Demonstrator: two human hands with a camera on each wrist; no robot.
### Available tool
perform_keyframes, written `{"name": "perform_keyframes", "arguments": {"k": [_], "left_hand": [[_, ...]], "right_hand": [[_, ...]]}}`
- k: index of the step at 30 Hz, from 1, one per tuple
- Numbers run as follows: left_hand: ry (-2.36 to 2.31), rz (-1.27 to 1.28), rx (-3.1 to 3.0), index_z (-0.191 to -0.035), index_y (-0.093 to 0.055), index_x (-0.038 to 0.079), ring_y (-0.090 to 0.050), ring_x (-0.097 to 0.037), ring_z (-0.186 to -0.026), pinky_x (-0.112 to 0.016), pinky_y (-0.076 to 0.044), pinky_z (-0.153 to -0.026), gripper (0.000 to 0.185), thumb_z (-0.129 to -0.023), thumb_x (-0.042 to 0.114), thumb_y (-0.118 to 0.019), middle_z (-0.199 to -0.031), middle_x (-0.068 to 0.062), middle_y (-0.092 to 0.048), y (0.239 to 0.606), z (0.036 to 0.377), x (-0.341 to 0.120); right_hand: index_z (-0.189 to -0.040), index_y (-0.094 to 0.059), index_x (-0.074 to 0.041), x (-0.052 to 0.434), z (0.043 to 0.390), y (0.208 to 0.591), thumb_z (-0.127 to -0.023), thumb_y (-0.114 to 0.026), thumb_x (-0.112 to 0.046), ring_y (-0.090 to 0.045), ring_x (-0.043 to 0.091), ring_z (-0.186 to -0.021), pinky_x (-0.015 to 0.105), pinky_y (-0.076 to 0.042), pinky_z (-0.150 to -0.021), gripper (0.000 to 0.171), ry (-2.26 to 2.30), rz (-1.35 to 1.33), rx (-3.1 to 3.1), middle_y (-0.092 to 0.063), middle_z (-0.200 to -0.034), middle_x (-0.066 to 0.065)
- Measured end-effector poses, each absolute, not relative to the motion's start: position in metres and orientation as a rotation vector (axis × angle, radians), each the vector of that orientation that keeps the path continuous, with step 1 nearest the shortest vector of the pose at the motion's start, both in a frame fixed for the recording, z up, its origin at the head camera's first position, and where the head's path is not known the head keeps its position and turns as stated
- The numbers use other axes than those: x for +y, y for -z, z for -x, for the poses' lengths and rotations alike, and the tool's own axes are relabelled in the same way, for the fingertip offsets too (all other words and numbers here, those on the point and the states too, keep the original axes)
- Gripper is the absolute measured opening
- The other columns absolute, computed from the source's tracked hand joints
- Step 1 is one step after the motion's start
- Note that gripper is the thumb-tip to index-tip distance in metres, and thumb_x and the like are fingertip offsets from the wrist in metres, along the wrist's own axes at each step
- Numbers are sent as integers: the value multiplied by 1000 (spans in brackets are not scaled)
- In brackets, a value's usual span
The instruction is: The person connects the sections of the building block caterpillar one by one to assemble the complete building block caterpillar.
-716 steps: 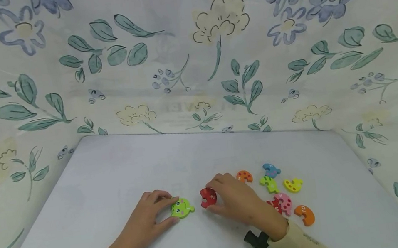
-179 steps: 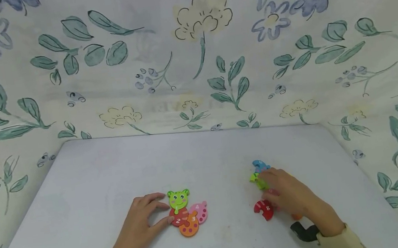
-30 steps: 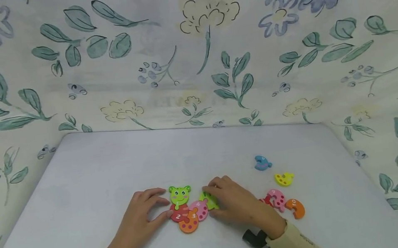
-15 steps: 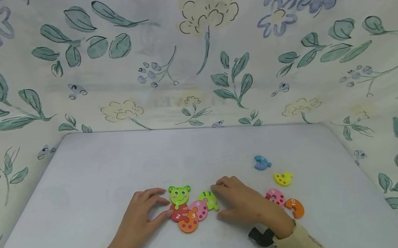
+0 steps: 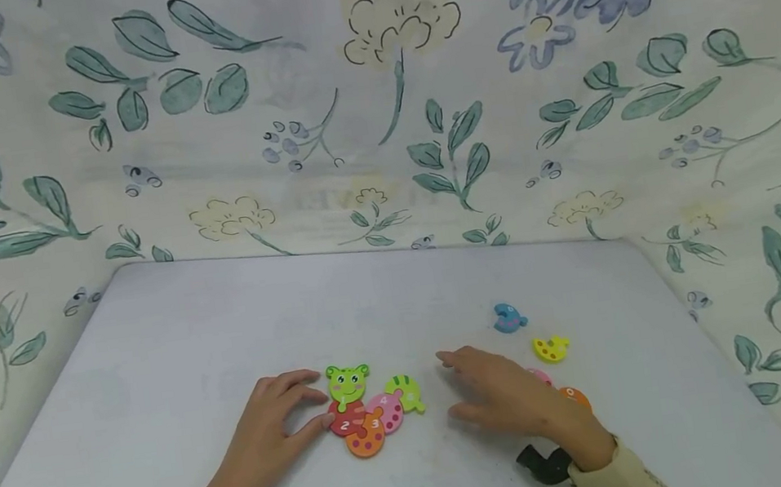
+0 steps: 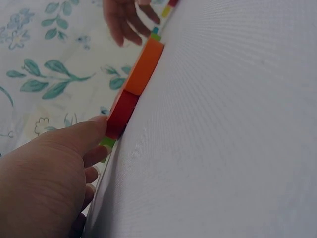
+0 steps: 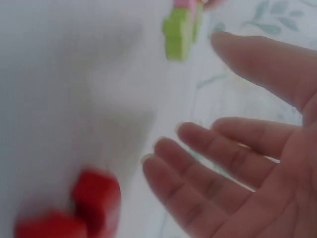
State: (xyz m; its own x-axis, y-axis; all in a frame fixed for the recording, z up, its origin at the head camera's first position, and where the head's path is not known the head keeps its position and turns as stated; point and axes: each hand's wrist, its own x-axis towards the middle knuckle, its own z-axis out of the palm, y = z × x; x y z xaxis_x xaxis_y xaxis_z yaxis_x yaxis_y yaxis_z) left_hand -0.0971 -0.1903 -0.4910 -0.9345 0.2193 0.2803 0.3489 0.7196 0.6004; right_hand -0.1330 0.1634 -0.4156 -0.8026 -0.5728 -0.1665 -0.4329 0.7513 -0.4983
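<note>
A numbered caterpillar puzzle lies in a chain at the table's middle: green smiling head [image 5: 347,383], red piece 2 [image 5: 345,420], orange piece 3 [image 5: 366,442], pink piece 4 [image 5: 387,414] and striped green piece [image 5: 405,392]. My left hand [image 5: 273,419] lies at its left end, fingers relaxed. The thumb touches the side of the red piece [image 6: 122,114] in the left wrist view, with the other fingers by the head. My right hand [image 5: 502,393] is spread with nothing in it, between the chain and the loose pieces. Red pieces [image 7: 96,198] show blurred below it.
Loose pieces lie at the right: blue [image 5: 508,318], yellow [image 5: 551,349] and orange [image 5: 575,397], the last partly behind the right arm, which hides others. A black curved device [image 5: 547,465] sits at the right wrist. Floral cloth [image 5: 315,122] rises behind the white table [image 5: 258,310].
Earlier the head and red piece 2 were apart; the chain has grown piece by piece. Lately my right hand set the striped green piece against pink piece 4, let go and drew back right.
</note>
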Motion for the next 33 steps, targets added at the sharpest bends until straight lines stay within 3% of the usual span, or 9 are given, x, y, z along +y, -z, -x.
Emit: {"name": "perform_keyframes", "arguments": {"k": [5,10,16,25,33], "left_hand": [[1015,459,-2737,-107,-75,27,-50,-18,-119,-46,-46,-100,26,-85,30,-89,-136,8,-63,491,97,-191],[1017,465,-2729,-106,-75,28,-51,-18,-119,-45,-44,-100,26,-85,29,-90,-136,8,-63,492,98,-192],[1014,471,-2722,-106,-74,27,-51,-19,-119,-44,-44,-100,26,-84,28,-90,-136,7,-63,491,98,-191],[1001,462,-2730,-105,-74,27,-50,-17,-116,-43,-45,-98,26,-84,30,-90,-135,7,-63,492,95,-190],[1015,456,-2729,-105,-74,28,-49,-17,-117,-45,-45,-98,25,-85,31,-89,-135,8,-63,490,97,-190]], "right_hand": [[-156,-47,-9,184,132,407,-101,-72,-25,-65,28,-121,45,-57,-96,62,809,718,2657,-59,-147,7],[-151,-53,-8,201,128,400,-104,-66,-18,-66,31,-120,46,-57,-94,49,822,635,2701,-58,-148,8],[-143,-60,-7,216,121,393,-101,-67,-7,-61,31,-126,45,-56,-96,43,781,575,2777,-62,-143,8],[-139,-64,-9,232,109,395,-93,-79,-9,-59,29,-121,46,-56,-97,48,685,527,2766,-63,-137,7],[-142,-62,-10,248,103,399,-89,-84,-13,-55,34,-132,51,-53,-101,58,633,510,2820,-61,-141,9]]}}
